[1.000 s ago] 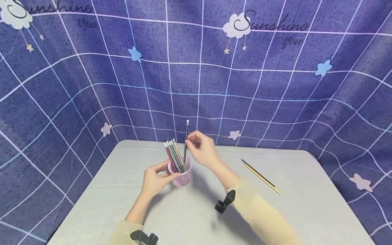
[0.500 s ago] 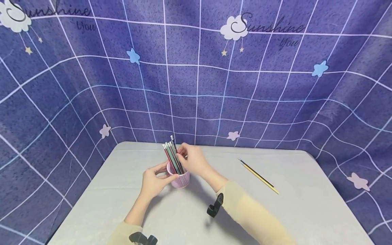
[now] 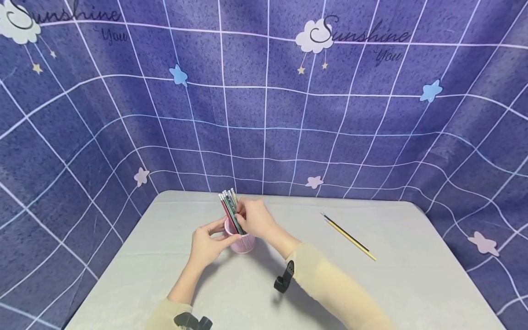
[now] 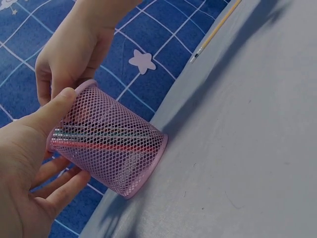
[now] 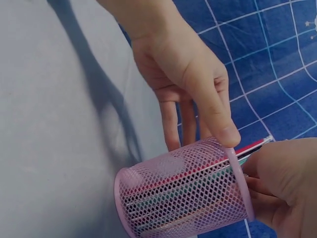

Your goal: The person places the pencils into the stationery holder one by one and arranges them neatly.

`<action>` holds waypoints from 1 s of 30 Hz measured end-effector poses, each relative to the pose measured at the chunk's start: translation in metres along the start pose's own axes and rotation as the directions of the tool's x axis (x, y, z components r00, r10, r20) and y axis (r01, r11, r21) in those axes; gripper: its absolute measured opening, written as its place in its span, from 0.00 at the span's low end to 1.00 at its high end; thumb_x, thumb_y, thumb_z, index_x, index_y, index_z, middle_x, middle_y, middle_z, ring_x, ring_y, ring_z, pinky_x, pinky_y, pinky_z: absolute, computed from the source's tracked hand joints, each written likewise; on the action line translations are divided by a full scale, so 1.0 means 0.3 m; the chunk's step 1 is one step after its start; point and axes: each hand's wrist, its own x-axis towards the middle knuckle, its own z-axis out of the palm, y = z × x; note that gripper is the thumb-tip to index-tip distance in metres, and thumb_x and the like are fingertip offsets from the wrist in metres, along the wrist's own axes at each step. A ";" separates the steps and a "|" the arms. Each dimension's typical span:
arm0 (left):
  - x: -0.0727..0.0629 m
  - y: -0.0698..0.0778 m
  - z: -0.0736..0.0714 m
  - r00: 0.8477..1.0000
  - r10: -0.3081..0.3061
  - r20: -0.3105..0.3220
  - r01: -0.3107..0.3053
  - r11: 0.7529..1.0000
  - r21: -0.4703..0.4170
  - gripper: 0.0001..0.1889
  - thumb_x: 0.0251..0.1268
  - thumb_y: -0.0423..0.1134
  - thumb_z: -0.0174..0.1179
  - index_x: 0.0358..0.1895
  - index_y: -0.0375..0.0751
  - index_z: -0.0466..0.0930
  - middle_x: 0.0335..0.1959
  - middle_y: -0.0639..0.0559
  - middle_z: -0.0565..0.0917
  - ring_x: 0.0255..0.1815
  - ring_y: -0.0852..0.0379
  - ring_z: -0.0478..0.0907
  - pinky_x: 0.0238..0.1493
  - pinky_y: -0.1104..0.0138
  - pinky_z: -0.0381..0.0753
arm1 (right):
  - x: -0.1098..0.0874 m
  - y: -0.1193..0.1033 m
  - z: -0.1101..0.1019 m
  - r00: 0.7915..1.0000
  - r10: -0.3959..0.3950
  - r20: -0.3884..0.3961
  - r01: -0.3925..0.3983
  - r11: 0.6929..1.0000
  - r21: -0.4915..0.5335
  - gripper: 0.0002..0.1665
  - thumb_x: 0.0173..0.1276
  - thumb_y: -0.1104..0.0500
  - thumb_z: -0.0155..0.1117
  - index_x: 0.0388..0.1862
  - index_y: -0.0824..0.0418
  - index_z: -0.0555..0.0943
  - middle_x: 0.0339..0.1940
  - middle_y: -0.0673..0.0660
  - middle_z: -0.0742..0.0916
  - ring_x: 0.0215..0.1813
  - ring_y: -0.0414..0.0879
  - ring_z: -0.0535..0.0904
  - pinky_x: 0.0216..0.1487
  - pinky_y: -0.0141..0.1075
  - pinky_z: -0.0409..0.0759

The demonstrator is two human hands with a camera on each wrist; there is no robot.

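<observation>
A pink mesh pencil cup (image 3: 242, 245) stands on the table with several pencils (image 3: 229, 211) leaning in it, their erasers up. My left hand (image 3: 206, 245) holds the cup at its rim; in the left wrist view the thumb (image 4: 63, 99) lies over the rim and the other fingers are round the far side. My right hand (image 3: 256, 219) is at the cup's mouth with fingers curled, pinching a dark pencil among the others. Its fingertips are partly hidden behind the rim in the right wrist view, where red and green pencils show through the mesh (image 5: 183, 188).
On the right of the grey-covered table (image 3: 412, 284) a yellow pencil (image 3: 363, 250) and a black pencil (image 3: 338, 226) lie side by side. A blue gridded curtain (image 3: 288, 110) with stars and clouds rises behind the table and along both sides.
My right hand has moved left and down, lowering the dark pencil from above the cup in among the others. The left hand keeps its hold on the cup.
</observation>
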 end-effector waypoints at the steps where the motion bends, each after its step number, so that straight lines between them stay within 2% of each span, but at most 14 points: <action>1: 0.000 0.000 0.000 1.000 0.000 -0.001 0.000 1.000 0.000 0.33 0.47 0.38 0.87 0.60 0.34 0.87 0.45 0.38 0.93 0.48 0.40 0.92 0.45 0.58 0.97 | 0.000 0.000 0.003 1.000 0.005 0.001 -0.005 1.000 -0.005 0.03 0.72 0.63 0.70 0.38 0.60 0.83 0.33 0.54 0.94 0.33 0.42 0.90 0.31 0.18 0.85; 8: 0.002 0.004 0.001 1.000 -0.013 -0.004 0.012 1.000 -0.013 0.33 0.46 0.37 0.87 0.60 0.34 0.88 0.45 0.38 0.93 0.48 0.40 0.92 0.45 0.57 0.97 | 0.000 -0.014 -0.004 1.000 0.029 -0.006 -0.029 0.999 -0.035 0.05 0.70 0.65 0.72 0.39 0.62 0.83 0.35 0.56 0.93 0.35 0.44 0.91 0.35 0.23 0.90; 15: 0.002 0.006 0.004 0.999 -0.040 -0.001 0.039 0.998 -0.042 0.33 0.46 0.35 0.87 0.60 0.33 0.87 0.46 0.34 0.92 0.49 0.36 0.92 0.46 0.56 0.97 | -0.015 0.003 -0.063 0.999 0.017 -0.046 -0.014 0.998 0.064 0.05 0.67 0.68 0.71 0.39 0.63 0.84 0.33 0.56 0.92 0.34 0.43 0.88 0.35 0.23 0.88; 21: 0.001 0.010 0.007 0.997 -0.077 -0.013 0.076 0.996 -0.055 0.34 0.45 0.31 0.86 0.61 0.31 0.86 0.49 0.32 0.91 0.52 0.35 0.91 0.48 0.54 0.97 | -0.041 0.070 -0.161 0.989 -0.003 -0.146 0.009 0.999 0.044 0.06 0.64 0.70 0.70 0.38 0.63 0.84 0.31 0.56 0.92 0.32 0.44 0.88 0.35 0.23 0.89; 25: 0.002 0.013 0.014 0.995 -0.095 -0.021 0.094 0.995 -0.036 0.35 0.46 0.28 0.85 0.62 0.28 0.84 0.49 0.30 0.91 0.52 0.33 0.90 0.49 0.53 0.96 | -0.071 0.131 -0.256 0.979 -0.004 -0.204 0.005 1.000 0.004 0.05 0.63 0.70 0.71 0.37 0.64 0.85 0.31 0.58 0.92 0.31 0.47 0.89 0.36 0.31 0.93; 30: 0.002 0.014 0.017 0.996 -0.084 -0.027 0.083 0.996 -0.012 0.34 0.46 0.27 0.85 0.61 0.27 0.84 0.49 0.30 0.91 0.51 0.33 0.90 0.48 0.54 0.96 | -0.120 0.224 -0.377 0.975 0.040 -0.221 -0.051 0.998 -0.043 0.03 0.65 0.67 0.70 0.38 0.65 0.85 0.30 0.57 0.91 0.31 0.48 0.88 0.37 0.40 0.94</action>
